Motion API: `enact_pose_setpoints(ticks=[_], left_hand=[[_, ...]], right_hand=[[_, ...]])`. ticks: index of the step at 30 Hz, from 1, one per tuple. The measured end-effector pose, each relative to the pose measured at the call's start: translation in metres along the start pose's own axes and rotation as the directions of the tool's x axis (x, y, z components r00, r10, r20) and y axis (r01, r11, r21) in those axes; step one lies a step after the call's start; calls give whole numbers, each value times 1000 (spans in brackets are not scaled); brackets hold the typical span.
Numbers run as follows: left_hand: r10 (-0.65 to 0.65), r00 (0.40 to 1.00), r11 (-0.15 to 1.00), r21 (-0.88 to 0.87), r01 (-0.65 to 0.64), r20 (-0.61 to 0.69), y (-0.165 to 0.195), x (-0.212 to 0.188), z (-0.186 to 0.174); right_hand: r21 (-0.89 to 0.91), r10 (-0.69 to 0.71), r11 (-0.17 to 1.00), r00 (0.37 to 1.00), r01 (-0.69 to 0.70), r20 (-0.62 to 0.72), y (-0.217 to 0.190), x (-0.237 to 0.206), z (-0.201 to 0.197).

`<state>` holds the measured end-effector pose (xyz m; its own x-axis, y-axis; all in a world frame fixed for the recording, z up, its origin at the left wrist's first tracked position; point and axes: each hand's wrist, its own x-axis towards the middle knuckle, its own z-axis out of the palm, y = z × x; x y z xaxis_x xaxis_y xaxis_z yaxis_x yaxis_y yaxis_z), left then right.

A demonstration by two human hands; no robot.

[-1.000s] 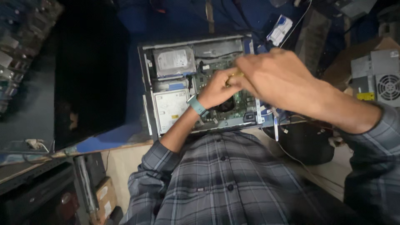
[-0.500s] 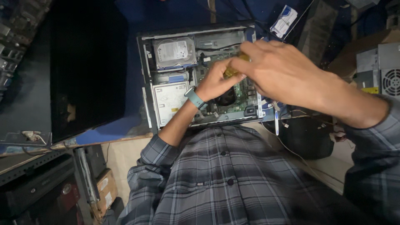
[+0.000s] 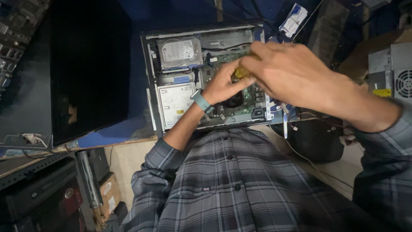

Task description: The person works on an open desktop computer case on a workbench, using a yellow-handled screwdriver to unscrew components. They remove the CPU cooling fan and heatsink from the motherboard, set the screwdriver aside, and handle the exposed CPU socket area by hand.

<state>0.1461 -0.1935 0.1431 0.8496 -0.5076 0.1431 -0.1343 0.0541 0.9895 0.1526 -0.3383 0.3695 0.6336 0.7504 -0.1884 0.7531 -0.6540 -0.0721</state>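
**benchrat:** Two hands over the open computer case now. The left hand and the right hand meet above the green motherboard, right of the silver hard drive. Both pinch a small yellow thing; could be a screwdriver handle, too hidden to say.

**solderfan:** Anything different from a second back?

**benchrat:** Barely. The hands sat on the same spot over the board then too, with the yellow bit between them. The view has drifted slightly, the case hasn't moved. So I'd guess he's mid-step on one fitting, nothing freed.

**solderfan:** Grip?

**benchrat:** Right hand's fingers are curled over the yellow thing from the far side, left hand's fingers are closed on it from the near-left. The drive cage is untouched, the black monitor sits off left.
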Motion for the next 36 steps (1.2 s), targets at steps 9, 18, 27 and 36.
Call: enact_pose_setpoints(ticks=[9, 18, 27, 36], left_hand=[[98, 995, 994, -38, -99, -21, -7, -1, -2], [100, 995, 990, -102, -100, -13, -3, -1, 1], [83, 997, 996, -35, -83, 3, -4, 0, 2], [196, 981, 979, -51, -196, -5, -10, 3, 5]], right_hand=[[-50, -89, 995, 988, 83, -126, 6, 1, 4], [-30, -80, 997, 985, 76, -153, 5, -1, 3], [-29, -33, 999, 997, 31, -67, 5, -3, 2], [-26, 21, 999, 999, -21, 30, 1, -4, 0]])
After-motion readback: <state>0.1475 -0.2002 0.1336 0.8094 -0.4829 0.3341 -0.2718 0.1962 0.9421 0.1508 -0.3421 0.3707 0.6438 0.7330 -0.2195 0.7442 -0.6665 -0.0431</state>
